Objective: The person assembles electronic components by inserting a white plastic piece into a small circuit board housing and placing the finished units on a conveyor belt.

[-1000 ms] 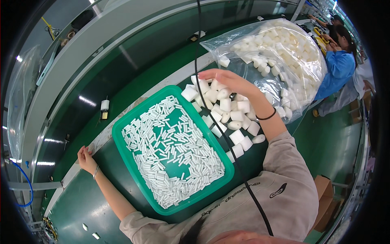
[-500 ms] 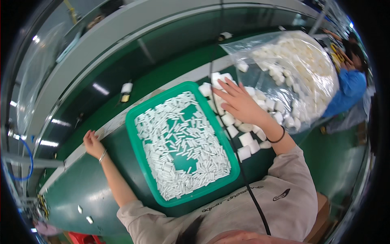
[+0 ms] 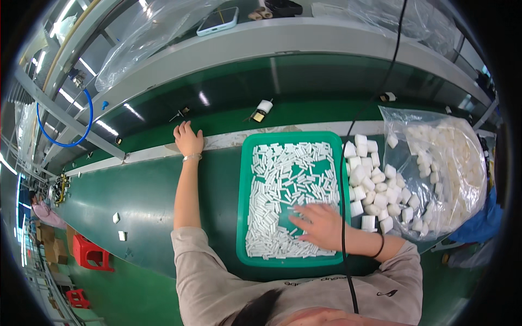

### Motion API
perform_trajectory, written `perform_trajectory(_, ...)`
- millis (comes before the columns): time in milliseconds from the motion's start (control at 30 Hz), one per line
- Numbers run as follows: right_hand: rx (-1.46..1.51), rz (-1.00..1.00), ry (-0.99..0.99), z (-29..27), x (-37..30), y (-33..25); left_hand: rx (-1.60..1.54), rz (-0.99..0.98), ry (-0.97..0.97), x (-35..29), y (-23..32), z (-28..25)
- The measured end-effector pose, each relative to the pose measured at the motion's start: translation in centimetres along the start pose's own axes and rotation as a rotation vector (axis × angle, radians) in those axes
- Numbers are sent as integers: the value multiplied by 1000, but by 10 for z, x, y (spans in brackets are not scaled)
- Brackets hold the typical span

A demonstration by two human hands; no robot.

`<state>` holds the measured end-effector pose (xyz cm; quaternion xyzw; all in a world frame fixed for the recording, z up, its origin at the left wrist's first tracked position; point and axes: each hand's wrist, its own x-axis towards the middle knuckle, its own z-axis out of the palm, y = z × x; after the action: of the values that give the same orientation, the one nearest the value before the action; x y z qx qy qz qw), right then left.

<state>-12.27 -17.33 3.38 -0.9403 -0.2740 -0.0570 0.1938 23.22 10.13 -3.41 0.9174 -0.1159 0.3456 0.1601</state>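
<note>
1. Left hand [image 3: 188, 139] lies flat, fingers spread, on the pale strip [image 3: 147, 154], left of the tray [image 3: 243, 217].
2. Right hand [image 3: 319, 224] rests open, holding nothing, on white sticks [image 3: 283, 179] at the tray's near right.
3. White blocks [image 3: 375, 190] and bag [image 3: 451, 168] lie right.

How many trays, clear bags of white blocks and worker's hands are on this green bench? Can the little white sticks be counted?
Green tray: 1
Clear bag of white blocks: 1
Hands: 2, left hand and right hand
Total: 4
White sticks: too many to count
</note>
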Motion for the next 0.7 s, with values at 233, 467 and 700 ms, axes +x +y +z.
perform_trajectory(233,45,-67,-120,24,8,13,483,-110,-183,67,-27,55)
perform_trajectory(467,95,-115,-61,24,4,17,454,-44,-317,80,-30,76)
perform_trajectory(700,145,-268,-130,24,5,18,-162,-138,1,69,-24,25)
